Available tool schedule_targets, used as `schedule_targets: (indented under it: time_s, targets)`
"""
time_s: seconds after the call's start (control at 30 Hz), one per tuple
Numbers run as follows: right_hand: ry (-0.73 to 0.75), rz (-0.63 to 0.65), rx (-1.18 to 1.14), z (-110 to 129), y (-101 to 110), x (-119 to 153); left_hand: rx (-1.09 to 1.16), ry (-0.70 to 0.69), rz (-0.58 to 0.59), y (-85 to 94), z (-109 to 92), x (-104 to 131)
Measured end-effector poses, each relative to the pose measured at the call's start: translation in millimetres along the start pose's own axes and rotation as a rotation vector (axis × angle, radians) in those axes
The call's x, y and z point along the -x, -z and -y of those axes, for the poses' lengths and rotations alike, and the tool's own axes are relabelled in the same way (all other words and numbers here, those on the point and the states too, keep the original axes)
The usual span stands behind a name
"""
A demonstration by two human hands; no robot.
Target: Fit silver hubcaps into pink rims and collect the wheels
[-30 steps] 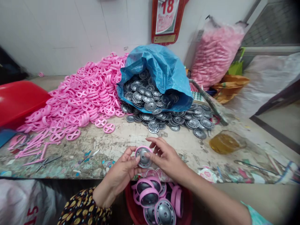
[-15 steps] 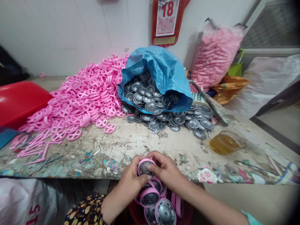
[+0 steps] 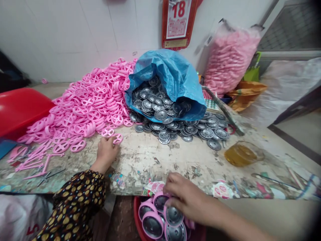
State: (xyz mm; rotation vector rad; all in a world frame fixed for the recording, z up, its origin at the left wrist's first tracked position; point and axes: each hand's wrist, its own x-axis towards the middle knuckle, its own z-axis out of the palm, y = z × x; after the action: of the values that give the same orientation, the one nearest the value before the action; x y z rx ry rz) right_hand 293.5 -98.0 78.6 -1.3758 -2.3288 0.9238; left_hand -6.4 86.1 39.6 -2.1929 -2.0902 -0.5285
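Two bare hands were shown at one paint-flecked worktable [image 3: 175, 157]. The left hand [image 3: 107, 152] was brought to the near edges of two pink four-spoked wheel rims [image 3: 107, 132], laid side by side just in front of an uncounted pink heap [image 3: 95, 93]; its fingers were narrowly bent, but whether a rim was gripped could not be told. The right hand [image 3: 187, 197] was half-curled over one red tub [image 3: 136, 214], its fingertips placed at the upper edge of one pink-rimmed wheel [image 3: 174, 217] with a grey face; whether this was grasped or merely touched could not be told. At least five such wheels, that one included, were counted within the tub. One blue bag [image 3: 170, 73] was laid open toward the back, and grey discs [image 3: 160, 113], too many to be counted, were spread in and before its mouth. To the right, one transparent cup of amber liquid [image 3: 243, 153] was set. One calendar [image 3: 178, 21], printed 18, was hung above.
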Motion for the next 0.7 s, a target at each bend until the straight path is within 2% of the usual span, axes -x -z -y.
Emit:
schedule_targets:
  time_s: [0.07, 0.2, 0.3, 0.43, 0.5, 0.57, 0.63, 0.7]
  targets:
    - [-0.016, -0.104, -0.023, -14.7, 11.0, -21.0, -0.009, -0.005, 0.043, -6.0, -1.0, -3.7]
    - [-0.216, -0.407, 0.319, -48.9, 32.8, -73.8, 0.014, -0.003, 0.028, -8.8, -6.6, 1.6]
    - [-0.265, -0.462, 0.644, -61.2, 39.6, -105.1, 0.316, 0.058, -0.004, -4.2, -16.8, 14.9]
    - [-0.186, -0.397, 0.773, -63.4, 40.1, -117.5, 0.945, 0.249, 0.120, 6.3, -39.1, 37.0]
    - [-0.138, -0.431, 0.736, -60.6, 39.0, -111.7, 1.203, 0.361, 0.210, 12.1, -51.1, 46.7]
    - [-0.064, -0.538, 0.579, -53.5, 35.7, -101.5, 1.445, 0.507, 0.336, 17.3, -63.3, 55.4]
    - [0.009, -0.664, 0.267, -41.2, 29.0, -90.2, 1.689, 0.691, 0.454, 21.3, -76.3, 63.9]
    - [0.044, -0.726, -0.059, -25.7, 19.1, -80.2, 1.822, 0.788, 0.522, 24.3, -90.5, 73.4]
